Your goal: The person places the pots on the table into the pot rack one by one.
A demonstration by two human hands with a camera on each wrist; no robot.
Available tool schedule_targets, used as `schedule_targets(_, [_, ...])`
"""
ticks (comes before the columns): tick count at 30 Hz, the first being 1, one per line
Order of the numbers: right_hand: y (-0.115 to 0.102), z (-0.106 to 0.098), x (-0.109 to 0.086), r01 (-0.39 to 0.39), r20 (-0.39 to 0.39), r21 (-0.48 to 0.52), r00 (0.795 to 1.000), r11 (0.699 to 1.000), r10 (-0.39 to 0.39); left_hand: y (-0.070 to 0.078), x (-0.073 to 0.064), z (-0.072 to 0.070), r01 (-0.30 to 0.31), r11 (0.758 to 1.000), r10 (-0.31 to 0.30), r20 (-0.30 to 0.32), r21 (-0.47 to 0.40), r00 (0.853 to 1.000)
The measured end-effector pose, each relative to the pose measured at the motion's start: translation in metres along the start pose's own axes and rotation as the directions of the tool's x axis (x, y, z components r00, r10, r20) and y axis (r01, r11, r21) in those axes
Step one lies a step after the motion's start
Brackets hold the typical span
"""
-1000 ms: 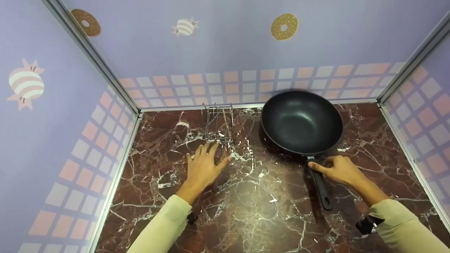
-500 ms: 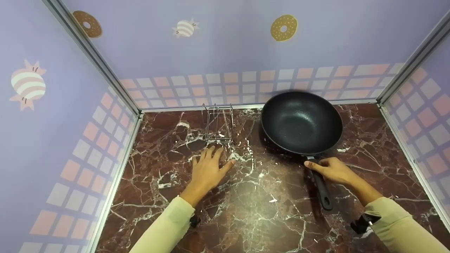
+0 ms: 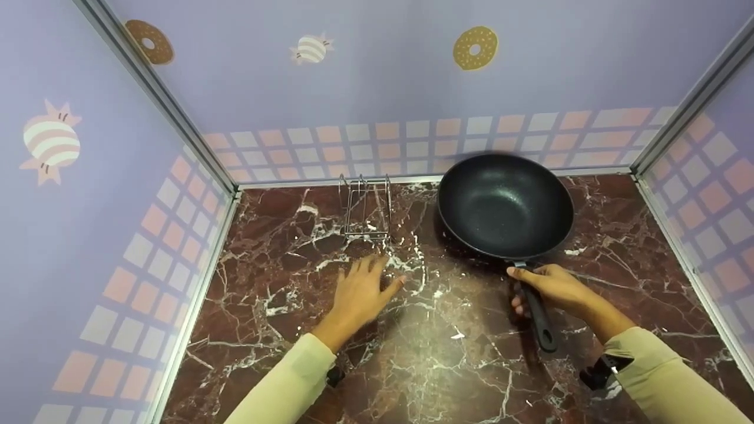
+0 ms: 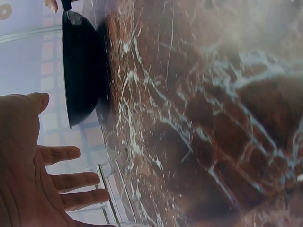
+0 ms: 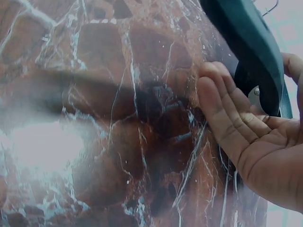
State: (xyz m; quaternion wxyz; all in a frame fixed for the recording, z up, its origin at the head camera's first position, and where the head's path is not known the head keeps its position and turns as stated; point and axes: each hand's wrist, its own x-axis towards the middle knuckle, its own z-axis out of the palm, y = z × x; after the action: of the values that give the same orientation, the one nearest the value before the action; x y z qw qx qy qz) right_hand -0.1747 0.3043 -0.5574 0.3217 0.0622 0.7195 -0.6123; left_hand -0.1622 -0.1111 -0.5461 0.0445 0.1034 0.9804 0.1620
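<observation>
A deep black frying pan (image 3: 506,206) with rounded, wok-like sides sits at the back right of the marble-patterned counter. Its handle (image 3: 537,315) points toward me. My right hand (image 3: 556,288) holds that handle near the pan: the thumb lies on top, and fingertips show beneath on the left side. In the right wrist view, the fingers (image 5: 227,101) pass under the handle. My left hand (image 3: 360,291) is spread, palm down, over the counter, holding nothing. Just beyond its fingertips stands a small chrome wire rack (image 3: 366,234), apart from the hand.
Purple walls with pink and white squares enclose the counter (image 3: 283,359) at the back (image 3: 383,76), left (image 3: 65,235) and right (image 3: 721,182). The pan's rim stands close to the back wall. Metal strips line the wall edges.
My left hand has drawn back from the wire rack and shifted right. The right hand's fingers have come round under the handle, showing on its left side. Pan and rack stay put.
</observation>
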Motion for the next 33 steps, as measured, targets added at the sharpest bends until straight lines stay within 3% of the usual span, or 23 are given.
schedule_targets(9, [-0.002, -0.002, 0.005, -0.041, 0.070, 0.190, 0.997, 0.981, 0.029, 0.020, 0.001, 0.008, -0.049, 0.984, 0.059, 0.057, -0.169, 0.997])
schedule_targets(18, [-0.002, -0.008, 0.010, -0.105, 0.160, 0.434, 0.986, 0.895, 0.038, 0.040, -0.002, 0.018, -0.060, 0.968, 0.088, 0.106, -0.242, 0.991])
schedule_targets(25, [-0.002, -0.005, 0.013, -0.130, 0.199, 0.479, 0.979, 0.868, 0.037, 0.054, -0.002, 0.027, -0.079, 0.973, 0.108, 0.129, -0.217, 0.986])
schedule_targets(33, [-0.002, -0.003, 0.013, -0.136, 0.204, 0.459, 0.978, 0.878, 0.045, 0.071, -0.004, 0.036, -0.084, 0.966, 0.124, 0.153, -0.243, 0.980])
